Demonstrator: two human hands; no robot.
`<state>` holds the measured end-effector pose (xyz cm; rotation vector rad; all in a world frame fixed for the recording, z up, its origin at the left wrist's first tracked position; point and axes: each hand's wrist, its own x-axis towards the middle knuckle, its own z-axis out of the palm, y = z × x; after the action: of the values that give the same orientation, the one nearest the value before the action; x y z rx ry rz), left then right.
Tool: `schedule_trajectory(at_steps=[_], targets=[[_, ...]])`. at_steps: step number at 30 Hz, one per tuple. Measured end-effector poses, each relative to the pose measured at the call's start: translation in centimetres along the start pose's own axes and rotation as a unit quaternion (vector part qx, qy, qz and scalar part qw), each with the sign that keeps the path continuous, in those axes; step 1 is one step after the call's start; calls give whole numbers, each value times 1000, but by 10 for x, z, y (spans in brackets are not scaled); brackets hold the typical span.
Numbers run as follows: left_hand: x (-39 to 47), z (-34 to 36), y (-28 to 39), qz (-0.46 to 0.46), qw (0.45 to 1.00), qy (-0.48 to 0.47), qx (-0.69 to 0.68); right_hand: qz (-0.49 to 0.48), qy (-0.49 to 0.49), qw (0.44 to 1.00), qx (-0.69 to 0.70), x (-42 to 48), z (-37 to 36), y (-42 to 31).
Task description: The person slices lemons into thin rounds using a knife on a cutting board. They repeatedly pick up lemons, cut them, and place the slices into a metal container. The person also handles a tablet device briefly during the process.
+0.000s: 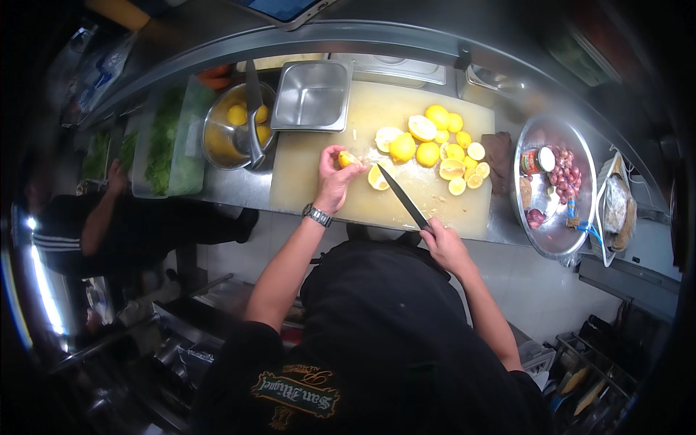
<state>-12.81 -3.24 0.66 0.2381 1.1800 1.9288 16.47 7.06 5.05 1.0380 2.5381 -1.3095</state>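
My left hand (338,176) holds a piece of lemon (347,159) between thumb and fingers, above a pale plastic cutting board (321,190). In my right hand (443,244) is the handle of a chef's knife (405,197), its dark blade slanting up and left. The blade's tip lies beside a cut lemon half (379,175) on the board. Beyond it are whole lemons (402,147) and cut halves (422,128). To their right sits a cluster of smaller cut pieces (458,186), some showing their flesh.
Behind the board's left corner stands a steel pan (312,92). Left of it, a second knife (254,103) rests across a steel bowl (215,136) with lemons. At right are a brown cloth (496,160) and a large bowl (554,228) holding shallots and a jar. Another person (98,217) is at left.
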Motion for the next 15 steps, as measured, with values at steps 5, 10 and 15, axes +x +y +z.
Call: schedule_trajectory(at_steps=[5, 10, 15], targets=[[-13, -5, 9, 126, 946, 12, 300, 16, -13, 1000, 9, 2, -2, -4], [-23, -24, 38, 248, 746, 56, 616, 14, -51, 998, -17, -3, -13, -19], [-29, -47, 48, 237, 734, 50, 635, 0, -104, 992, -65, 5, -16, -39]])
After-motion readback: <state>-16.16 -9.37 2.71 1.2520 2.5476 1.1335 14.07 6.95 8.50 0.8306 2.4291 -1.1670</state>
